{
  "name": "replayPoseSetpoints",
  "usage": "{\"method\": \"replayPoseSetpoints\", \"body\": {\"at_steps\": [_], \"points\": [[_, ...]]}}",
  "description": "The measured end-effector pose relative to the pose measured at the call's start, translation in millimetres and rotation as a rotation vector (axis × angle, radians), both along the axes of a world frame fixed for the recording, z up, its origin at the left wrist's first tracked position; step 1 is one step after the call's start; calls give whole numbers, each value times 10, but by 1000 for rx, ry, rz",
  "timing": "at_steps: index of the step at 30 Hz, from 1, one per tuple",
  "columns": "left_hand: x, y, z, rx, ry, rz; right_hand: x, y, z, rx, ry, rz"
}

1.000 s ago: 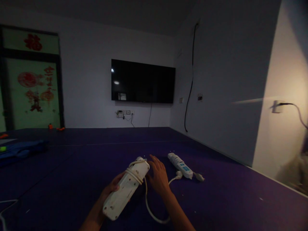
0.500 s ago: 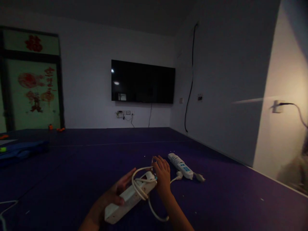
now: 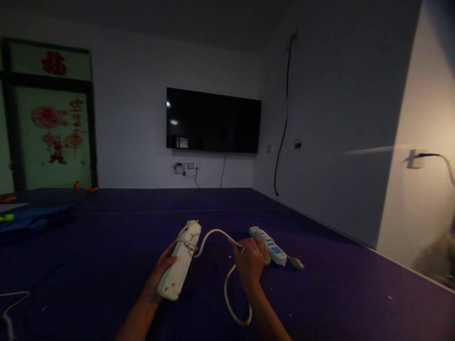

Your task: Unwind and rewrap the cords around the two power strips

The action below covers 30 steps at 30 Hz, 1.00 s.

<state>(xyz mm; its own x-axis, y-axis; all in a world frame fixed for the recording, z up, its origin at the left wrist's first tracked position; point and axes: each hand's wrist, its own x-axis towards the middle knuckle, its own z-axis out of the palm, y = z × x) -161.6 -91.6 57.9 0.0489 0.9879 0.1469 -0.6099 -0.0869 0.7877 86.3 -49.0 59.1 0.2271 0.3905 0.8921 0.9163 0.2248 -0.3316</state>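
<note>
My left hand (image 3: 160,274) grips a long white power strip (image 3: 180,260) from below, tilted with its far end up. The strip's white cord (image 3: 213,235) arcs from that far end across to my right hand (image 3: 250,258), which is closed on the cord. From there the cord hangs in a loop (image 3: 234,308) toward me. Just right of my right hand, a second white power strip (image 3: 268,245) with blue markings lies on the purple floor, its plug (image 3: 295,262) beside it.
Purple floor mat (image 3: 106,246) covers the room. A black TV (image 3: 213,120) hangs on the far wall above sockets (image 3: 185,166). A white wall (image 3: 337,142) runs along the right. Blue items (image 3: 31,219) lie far left; a thin white cable (image 3: 10,303) at lower left.
The cord was wound round the strip; my right hand has pulled it off and out to the right. My left hand has turned the strip more upright.
</note>
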Motion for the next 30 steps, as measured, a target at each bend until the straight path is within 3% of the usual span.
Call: {"method": "replayPoseSetpoints", "body": {"at_steps": [3,8,16,21,23,26,30], "points": [[-62,-2,2,-45,-116,15,-56,11,-33,-43,-65,58],[-174,-11,-5,-2,-199,-142,-101,22,-87,-221,-164,78],[-93,-134,-76,162,10,-480,-110,-10,-53,-350,-179,-42],[71,-118,-39,429,179,-719,-118,-49,-15,-450,-53,-50],[81,-111,-49,421,284,-771,-98,-60,-10,-440,23,-15],[20,-77,-115,309,480,-714,-62,-63,-8,-354,207,81],[-52,9,-155,201,578,-353,-30,-49,2,-193,476,123]]}}
